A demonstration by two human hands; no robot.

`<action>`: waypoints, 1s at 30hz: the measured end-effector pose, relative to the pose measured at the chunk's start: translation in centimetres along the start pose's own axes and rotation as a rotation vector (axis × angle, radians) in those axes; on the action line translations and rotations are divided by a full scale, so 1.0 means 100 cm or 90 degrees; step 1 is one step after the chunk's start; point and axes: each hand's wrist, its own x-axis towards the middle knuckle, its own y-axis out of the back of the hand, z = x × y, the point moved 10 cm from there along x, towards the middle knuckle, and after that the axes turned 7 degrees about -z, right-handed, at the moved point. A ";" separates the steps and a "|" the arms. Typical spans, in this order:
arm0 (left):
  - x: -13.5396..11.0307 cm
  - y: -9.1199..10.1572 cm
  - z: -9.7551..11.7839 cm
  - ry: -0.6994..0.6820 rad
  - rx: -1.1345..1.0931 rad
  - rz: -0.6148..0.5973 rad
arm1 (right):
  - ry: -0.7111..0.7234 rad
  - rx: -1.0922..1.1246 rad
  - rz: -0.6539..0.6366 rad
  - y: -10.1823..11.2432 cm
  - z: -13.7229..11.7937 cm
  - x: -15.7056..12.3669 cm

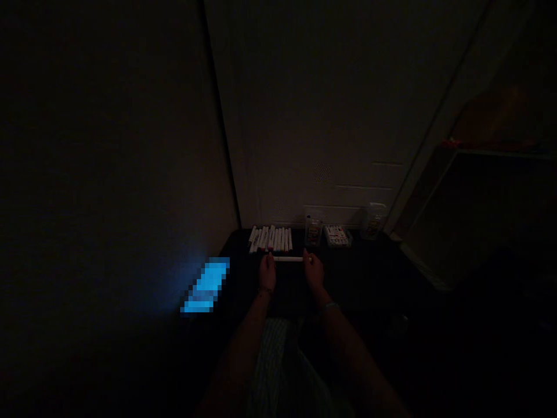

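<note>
A white marker [289,259] lies level between my hands over the dark tabletop. My left hand [267,273] is closed on its left end, thumb on top. At the other end my right hand [314,270] grips it, the fingers curled around. Just beyond, several white markers [270,238] lie side by side in a loose row. To their right stands a clear plastic case [313,230] with a printed label. A clear tray packed with markers [337,235] sits beside that case. The dim light hides most finger detail.
A glowing blue screen [206,285], blurred into blocks, is at the left edge of the dark table [361,278]. Another clear container [373,220] stands at the back right by the pale wall [304,116]. A shelf-like unit [452,154] rises on the right.
</note>
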 end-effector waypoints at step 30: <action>0.000 -0.022 0.001 -0.014 -0.078 -0.140 | 0.126 0.012 -0.352 -0.054 -0.023 -0.015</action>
